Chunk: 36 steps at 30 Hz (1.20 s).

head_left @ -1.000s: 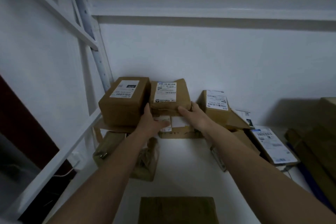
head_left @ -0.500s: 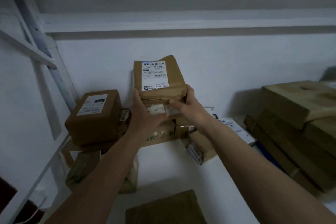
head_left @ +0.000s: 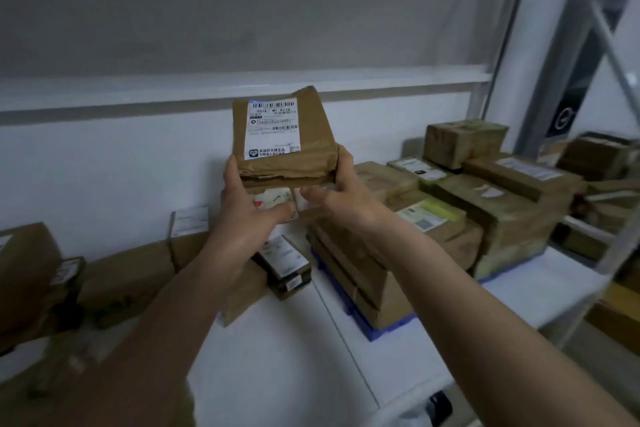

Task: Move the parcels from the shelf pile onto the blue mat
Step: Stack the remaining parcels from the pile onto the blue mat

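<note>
Centrally, both hands hold a brown parcel [head_left: 284,142] with a white label up in the air above the white shelf [head_left: 277,357]. Left hand [head_left: 249,208] and right hand [head_left: 341,189] each have fingers clamped on its lower edge. At four o'clock, stacked parcels [head_left: 485,204] cover a blue mat [head_left: 374,331].

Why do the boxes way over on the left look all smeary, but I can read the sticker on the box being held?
In the head view, the held parcel is sharp between the left hand and right hand, so its label's barcode shows; the boxes at the left edge are smeared by blur; the light is dim and flat; the shelf frame leans from wide-angle distortion.
</note>
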Tool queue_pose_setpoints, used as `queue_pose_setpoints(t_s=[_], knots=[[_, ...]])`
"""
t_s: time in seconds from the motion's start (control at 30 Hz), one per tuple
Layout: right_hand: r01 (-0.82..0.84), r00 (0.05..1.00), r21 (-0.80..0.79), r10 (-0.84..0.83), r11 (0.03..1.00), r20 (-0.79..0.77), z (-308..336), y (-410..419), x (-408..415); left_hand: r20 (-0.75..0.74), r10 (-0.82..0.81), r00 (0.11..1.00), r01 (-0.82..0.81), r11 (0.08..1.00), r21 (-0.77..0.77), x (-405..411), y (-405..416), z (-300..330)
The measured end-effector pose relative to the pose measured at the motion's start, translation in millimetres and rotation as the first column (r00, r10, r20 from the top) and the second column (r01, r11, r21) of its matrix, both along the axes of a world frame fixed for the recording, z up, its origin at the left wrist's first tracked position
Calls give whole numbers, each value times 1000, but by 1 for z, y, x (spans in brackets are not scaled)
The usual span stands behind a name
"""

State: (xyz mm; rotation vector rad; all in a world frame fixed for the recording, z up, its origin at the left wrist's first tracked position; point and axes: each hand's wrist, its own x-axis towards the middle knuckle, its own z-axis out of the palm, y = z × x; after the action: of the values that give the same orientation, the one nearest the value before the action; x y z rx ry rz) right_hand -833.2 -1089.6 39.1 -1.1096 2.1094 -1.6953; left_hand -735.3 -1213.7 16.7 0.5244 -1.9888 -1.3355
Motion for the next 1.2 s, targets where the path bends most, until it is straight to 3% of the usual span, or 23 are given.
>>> queue_pose_setpoints(t_s=[0.27, 0.53, 0.9, 1.2], knots=[[76, 997, 4, -76, 997, -15, 10, 142, -49, -23, -192, 981, 192, 981, 4, -50, 119, 14], [126, 992, -33, -125, 992, 23, 37, 214, -116, 24, -275, 961, 276, 960, -50, -106, 172, 44], [184, 980, -60, -178, 981, 89, 34, 213, -231, 87, -235, 968, 241, 968, -72, -214, 160, 50], [265, 964, 29, -266, 964, 17, 27, 161, -331, 147, -199, 969, 203, 979, -12, -299, 115, 35]])
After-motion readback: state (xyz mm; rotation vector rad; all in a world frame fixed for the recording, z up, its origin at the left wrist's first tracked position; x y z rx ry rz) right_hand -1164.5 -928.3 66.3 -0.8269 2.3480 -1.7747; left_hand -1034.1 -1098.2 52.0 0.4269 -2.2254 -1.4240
